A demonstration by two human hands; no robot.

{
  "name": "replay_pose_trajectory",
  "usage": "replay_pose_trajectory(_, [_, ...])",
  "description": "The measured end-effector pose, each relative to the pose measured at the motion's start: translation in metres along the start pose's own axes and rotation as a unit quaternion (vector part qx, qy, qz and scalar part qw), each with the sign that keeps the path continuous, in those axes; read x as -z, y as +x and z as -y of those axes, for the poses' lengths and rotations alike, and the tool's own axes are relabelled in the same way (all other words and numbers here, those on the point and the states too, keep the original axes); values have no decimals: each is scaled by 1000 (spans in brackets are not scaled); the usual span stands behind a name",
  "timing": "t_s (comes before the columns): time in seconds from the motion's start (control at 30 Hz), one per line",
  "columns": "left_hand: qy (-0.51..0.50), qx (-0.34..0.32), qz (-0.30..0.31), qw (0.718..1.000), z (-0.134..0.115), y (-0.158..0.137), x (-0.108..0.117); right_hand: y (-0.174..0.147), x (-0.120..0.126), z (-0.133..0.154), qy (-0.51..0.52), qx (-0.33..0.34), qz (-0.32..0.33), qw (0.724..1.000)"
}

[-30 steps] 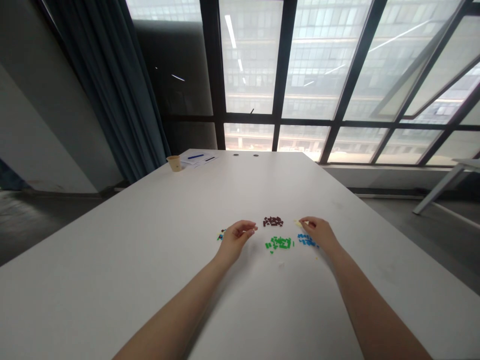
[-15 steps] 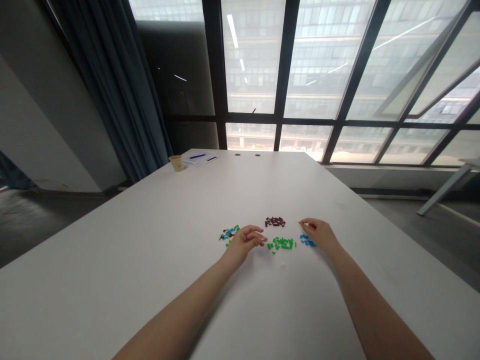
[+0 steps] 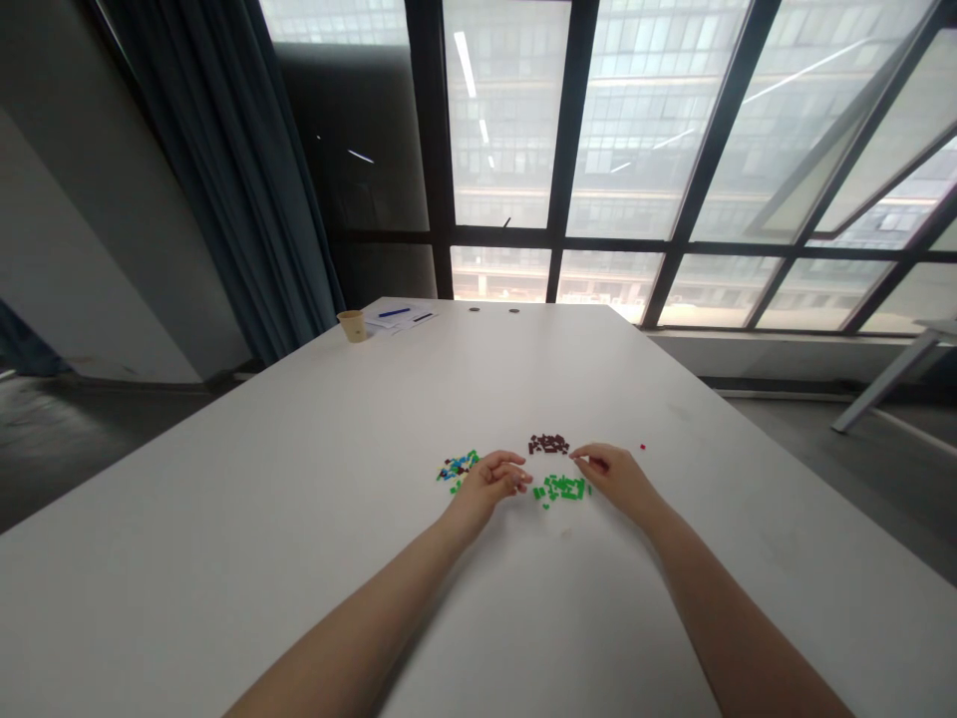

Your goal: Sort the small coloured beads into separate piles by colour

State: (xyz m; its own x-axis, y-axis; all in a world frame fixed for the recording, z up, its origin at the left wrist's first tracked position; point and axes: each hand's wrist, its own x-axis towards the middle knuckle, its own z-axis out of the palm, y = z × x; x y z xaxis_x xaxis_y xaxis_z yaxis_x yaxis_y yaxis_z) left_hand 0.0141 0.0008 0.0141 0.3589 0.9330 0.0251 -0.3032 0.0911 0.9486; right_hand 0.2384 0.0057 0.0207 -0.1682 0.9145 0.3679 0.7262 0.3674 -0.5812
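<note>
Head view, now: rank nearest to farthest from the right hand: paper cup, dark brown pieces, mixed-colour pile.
From the right hand:
1. Dark brown pieces: just to its left.
2. Mixed-colour pile: farther left, partly hidden by the left hand.
3. Paper cup: far off, by the left edge of the table.

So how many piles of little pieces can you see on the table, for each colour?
Dark brown pile: 1
Green pile: 1
Mixed-colour pile: 1
Total: 3 piles in view. The right hand and arm could be hiding more, and single loose pieces aren't counted.
</note>
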Motion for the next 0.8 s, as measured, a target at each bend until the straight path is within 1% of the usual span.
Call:
replay_pose_trajectory(0.2, [10,15,0,1000,1,0,1,-2,-10,13,25,40,-13,999])
replay_pose_trajectory(0.37, [21,16,24,999,1,0,1,-6,-14,32,55,71,-15,996])
replay_pose_trajectory(0.5, [15,15,40,999,2,0,1,-10,-14,47,57,102,-11,993])
replay_pose_trajectory(0.63, [13,18,44,999,5,1,1,-13,-16,52,65,133,-12,989])
replay_pose_trajectory(0.8, [28,18,48,998,5,2,0,-14,-17,57,71,144,-8,987])
